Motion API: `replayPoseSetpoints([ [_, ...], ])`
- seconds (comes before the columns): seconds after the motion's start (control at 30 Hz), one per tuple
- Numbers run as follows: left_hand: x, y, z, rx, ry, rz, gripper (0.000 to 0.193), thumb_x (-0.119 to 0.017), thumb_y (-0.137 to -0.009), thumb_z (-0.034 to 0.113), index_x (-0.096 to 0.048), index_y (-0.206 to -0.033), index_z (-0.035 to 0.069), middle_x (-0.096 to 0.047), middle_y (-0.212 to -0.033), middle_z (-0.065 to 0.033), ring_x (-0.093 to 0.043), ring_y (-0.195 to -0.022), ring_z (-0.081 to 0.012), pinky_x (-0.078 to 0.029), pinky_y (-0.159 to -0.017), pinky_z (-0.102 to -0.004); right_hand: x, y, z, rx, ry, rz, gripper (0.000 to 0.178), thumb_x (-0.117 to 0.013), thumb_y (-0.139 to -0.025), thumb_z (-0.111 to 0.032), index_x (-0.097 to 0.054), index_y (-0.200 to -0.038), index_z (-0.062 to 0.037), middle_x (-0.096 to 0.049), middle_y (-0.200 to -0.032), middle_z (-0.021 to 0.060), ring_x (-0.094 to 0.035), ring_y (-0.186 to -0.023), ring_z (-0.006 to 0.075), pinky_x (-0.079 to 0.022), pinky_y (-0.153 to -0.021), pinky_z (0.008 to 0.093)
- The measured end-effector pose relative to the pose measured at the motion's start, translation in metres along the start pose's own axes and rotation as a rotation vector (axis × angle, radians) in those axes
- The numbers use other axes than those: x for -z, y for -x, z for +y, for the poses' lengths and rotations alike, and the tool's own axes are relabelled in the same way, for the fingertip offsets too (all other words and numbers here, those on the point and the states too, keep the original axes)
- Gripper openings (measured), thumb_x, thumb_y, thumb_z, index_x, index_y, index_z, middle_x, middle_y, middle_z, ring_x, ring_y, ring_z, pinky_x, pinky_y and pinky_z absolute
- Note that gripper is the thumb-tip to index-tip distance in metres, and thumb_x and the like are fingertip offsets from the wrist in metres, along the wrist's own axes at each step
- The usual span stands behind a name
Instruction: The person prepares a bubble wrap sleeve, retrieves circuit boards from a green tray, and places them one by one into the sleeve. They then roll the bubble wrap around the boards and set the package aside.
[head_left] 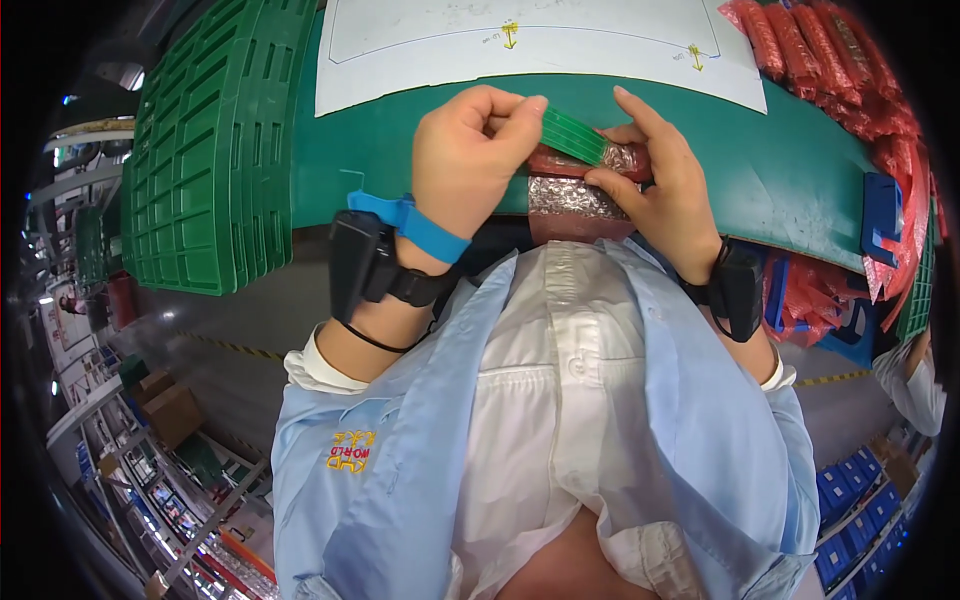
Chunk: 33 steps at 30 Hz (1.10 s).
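Over the near edge of the green table, my left hand (470, 150) pinches one end of a flat green strip (572, 136) with thin pale lines along it. The strip slants down to the right, and its other end lies against a rolled piece of reddish bubble wrap (560, 163). My right hand (665, 180) is closed around the right end of that roll, thumb at the front and index finger raised. A loose flap of the wrap (580, 205) hangs toward me over the table edge. What the wrap contains is hidden.
Stacked green crates (195, 150) stand at the left. A white marked sheet (540, 50) covers the far part of the green tabletop (400, 110). Red bubble-wrap packets (830, 60) are piled at the far right, near a blue bin (882, 215). Another person's sleeve (912, 385) shows at the right edge.
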<state>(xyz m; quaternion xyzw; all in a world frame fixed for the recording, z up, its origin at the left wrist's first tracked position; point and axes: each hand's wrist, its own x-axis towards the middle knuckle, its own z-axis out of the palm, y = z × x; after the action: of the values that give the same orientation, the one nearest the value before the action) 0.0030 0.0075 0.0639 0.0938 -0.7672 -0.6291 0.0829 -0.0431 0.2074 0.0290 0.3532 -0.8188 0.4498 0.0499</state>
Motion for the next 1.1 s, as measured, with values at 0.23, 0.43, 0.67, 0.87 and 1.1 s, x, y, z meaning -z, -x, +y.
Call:
replayPoseSetpoints([
  [0.23,-0.009,0.002,-0.016,0.114,0.181,-0.030,0.019,-0.069,-0.088,0.016,-0.066,-0.086,-0.003,-0.065,-0.070,-0.0012,-0.056,-0.062,-0.0037,-0.046,-0.055,-0.0202,-0.002,0.002,0.000,-0.039,-0.014,0.009,0.080,-0.083,-0.070,-0.005,-0.045,-0.140,-0.0086,-0.063,-0.104,0.0124,-0.062,-0.092,0.0212,-0.053,-0.079,0.0305],
  [0.43,-0.003,0.002,-0.012,0.082,-0.043,-0.104,0.022,-0.069,-0.088,0.019,-0.065,-0.082,-0.002,-0.060,-0.063,-0.0008,-0.051,-0.057,-0.0049,-0.041,-0.050,-0.0230,0.000,0.002,0.002,-0.039,-0.031,0.032,0.076,-0.084,-0.068,-0.005,-0.049,-0.136,-0.0068,-0.063,-0.104,0.0121,-0.062,-0.092,0.0222,-0.052,-0.078,0.0306],
  [0.67,0.013,-0.009,0.000,0.060,-0.289,-0.347,0.027,-0.068,-0.086,0.023,-0.060,-0.076,0.000,-0.052,-0.059,-0.0040,-0.048,-0.053,-0.0131,-0.039,-0.050,-0.0308,0.002,-0.001,0.004,-0.003,-0.048,-0.009,0.052,-0.083,-0.067,-0.006,-0.063,-0.115,-0.0010,-0.062,-0.103,0.0116,-0.061,-0.091,0.0250,-0.050,-0.076,0.0311],
  [0.87,0.014,-0.017,-0.006,-0.281,-0.578,-0.298,0.024,-0.068,-0.083,0.022,-0.059,-0.074,0.002,-0.054,-0.069,-0.0092,-0.052,-0.067,-0.0254,-0.042,-0.060,-0.0385,-0.001,0.001,0.005,0.057,-0.003,0.027,0.045,-0.082,-0.069,-0.006,-0.064,-0.110,-0.0001,-0.062,-0.102,0.0121,-0.061,-0.090,0.0248,-0.050,-0.075,0.0308],
  [1.1,0.003,-0.019,-0.015,-0.554,-0.689,-0.143,0.018,-0.070,-0.081,0.020,-0.061,-0.080,0.004,-0.057,-0.079,-0.0101,-0.054,-0.076,-0.0282,-0.044,-0.067,-0.0396,-0.001,0.002,0.007,0.043,-0.022,0.029,0.043,-0.081,-0.070,-0.005,-0.064,-0.109,0.0011,-0.062,-0.101,0.0117,-0.061,-0.090,0.0245,-0.050,-0.074,0.0306],
])
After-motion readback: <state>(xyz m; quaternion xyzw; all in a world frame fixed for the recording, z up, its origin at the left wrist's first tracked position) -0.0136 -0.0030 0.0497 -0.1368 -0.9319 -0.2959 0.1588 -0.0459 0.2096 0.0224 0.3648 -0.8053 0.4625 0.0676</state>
